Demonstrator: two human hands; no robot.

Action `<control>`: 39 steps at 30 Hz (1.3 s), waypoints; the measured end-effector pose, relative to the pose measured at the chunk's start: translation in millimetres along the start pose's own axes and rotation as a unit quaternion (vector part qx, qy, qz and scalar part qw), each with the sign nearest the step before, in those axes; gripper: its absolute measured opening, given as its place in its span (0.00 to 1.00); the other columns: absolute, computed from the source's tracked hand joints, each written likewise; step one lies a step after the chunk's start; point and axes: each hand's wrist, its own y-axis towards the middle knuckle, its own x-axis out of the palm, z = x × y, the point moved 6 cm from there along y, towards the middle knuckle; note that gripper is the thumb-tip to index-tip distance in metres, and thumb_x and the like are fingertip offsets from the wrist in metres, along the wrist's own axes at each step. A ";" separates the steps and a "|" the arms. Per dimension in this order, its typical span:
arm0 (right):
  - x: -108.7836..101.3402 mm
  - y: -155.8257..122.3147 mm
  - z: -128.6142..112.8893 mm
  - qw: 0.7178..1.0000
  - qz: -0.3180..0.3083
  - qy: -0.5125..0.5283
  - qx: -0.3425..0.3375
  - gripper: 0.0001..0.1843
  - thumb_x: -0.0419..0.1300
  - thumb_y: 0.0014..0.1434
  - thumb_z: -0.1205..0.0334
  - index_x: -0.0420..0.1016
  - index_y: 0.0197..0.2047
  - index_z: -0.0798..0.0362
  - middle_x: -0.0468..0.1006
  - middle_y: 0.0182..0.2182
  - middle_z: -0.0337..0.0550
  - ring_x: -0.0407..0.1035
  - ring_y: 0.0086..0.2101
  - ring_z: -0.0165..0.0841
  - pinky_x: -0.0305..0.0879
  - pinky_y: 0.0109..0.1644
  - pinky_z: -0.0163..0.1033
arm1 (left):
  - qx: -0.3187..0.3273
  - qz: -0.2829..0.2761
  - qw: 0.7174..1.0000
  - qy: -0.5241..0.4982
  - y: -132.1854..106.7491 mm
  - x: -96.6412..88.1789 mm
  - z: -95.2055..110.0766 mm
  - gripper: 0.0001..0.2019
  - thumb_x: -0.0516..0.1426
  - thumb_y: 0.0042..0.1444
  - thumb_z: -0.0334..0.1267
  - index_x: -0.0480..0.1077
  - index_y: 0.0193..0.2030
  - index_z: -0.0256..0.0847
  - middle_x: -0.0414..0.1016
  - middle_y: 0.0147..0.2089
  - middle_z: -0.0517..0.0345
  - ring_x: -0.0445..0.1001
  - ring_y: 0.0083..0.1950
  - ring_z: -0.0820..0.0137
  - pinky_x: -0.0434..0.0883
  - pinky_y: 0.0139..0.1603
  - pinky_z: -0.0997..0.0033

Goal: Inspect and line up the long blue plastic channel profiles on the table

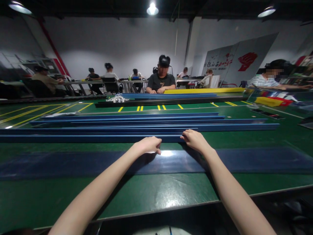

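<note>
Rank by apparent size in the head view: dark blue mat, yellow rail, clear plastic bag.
1. dark blue mat
2. yellow rail, which lies far off, so its true size is unsure
3. clear plastic bag

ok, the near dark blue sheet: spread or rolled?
Spread flat: the dark blue sheet lies lengthwise along the green table, no curl visible.

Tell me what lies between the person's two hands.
In the head view, between the left hand and right hand lie a glossy dark strip with a light glare and, behind it, the edge of the nearest blue rail.
</note>
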 end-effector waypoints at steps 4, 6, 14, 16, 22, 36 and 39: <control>-0.6 -0.4 -0.4 1.000 0.003 -0.010 -0.001 0.14 0.48 0.62 0.59 0.72 0.34 0.55 0.75 0.35 0.47 0.69 0.37 0.35 0.55 0.35 0.34 | 0.009 0.047 0.999 0.014 0.3 -6.4 -0.1 0.03 0.58 0.52 0.37 0.68 0.31 0.41 0.76 0.35 0.57 0.73 0.39 0.67 0.61 0.30 0.75; -0.3 -0.2 -0.4 1.000 0.001 -0.016 -0.002 0.14 0.47 0.62 0.59 0.72 0.34 0.55 0.75 0.35 0.48 0.69 0.37 0.35 0.55 0.35 0.35 | 0.016 0.070 0.997 0.027 0.6 -8.9 -0.6 0.02 0.57 0.52 0.36 0.68 0.30 0.41 0.76 0.35 0.57 0.73 0.39 0.66 0.60 0.30 0.75; -4.7 -0.3 -1.8 1.000 -0.007 -0.013 0.000 0.26 0.41 0.64 0.52 0.75 0.30 0.54 0.78 0.31 0.49 0.71 0.33 0.35 0.55 0.33 0.35 | 0.035 0.085 0.994 0.055 0.2 -10.2 1.7 0.03 0.55 0.53 0.34 0.69 0.31 0.41 0.76 0.36 0.55 0.74 0.40 0.64 0.61 0.30 0.73; -6.3 -0.6 -2.5 1.000 -0.011 -0.012 0.000 0.28 0.40 0.64 0.50 0.76 0.29 0.54 0.78 0.30 0.49 0.71 0.33 0.35 0.54 0.33 0.35 | 0.033 0.081 0.995 0.054 0.1 -9.8 2.8 0.03 0.55 0.53 0.35 0.70 0.31 0.41 0.76 0.36 0.55 0.73 0.40 0.64 0.62 0.31 0.73; -10.8 -1.9 -5.6 1.000 -0.007 0.004 -0.010 0.27 0.41 0.64 0.49 0.75 0.29 0.54 0.78 0.31 0.48 0.71 0.34 0.34 0.54 0.32 0.35 | 0.030 0.100 0.993 0.058 -1.7 -14.1 6.7 0.03 0.54 0.54 0.35 0.69 0.33 0.42 0.76 0.38 0.57 0.73 0.42 0.65 0.62 0.32 0.74; -21.6 -4.1 -22.4 0.989 0.114 0.049 -0.074 0.10 0.48 0.61 0.62 0.67 0.33 0.54 0.73 0.31 0.45 0.64 0.32 0.33 0.51 0.35 0.35 | -0.025 0.288 0.946 0.150 -10.7 -38.1 7.6 0.04 0.51 0.59 0.36 0.66 0.38 0.42 0.71 0.40 0.57 0.69 0.43 0.67 0.64 0.31 0.74; -22.9 -3.4 -21.9 0.987 0.145 0.028 -0.068 0.10 0.47 0.61 0.64 0.67 0.32 0.55 0.73 0.30 0.45 0.63 0.32 0.33 0.49 0.36 0.36 | -0.008 0.317 0.932 0.178 -10.0 -38.1 9.6 0.06 0.50 0.59 0.34 0.65 0.42 0.40 0.70 0.42 0.55 0.68 0.43 0.67 0.66 0.33 0.72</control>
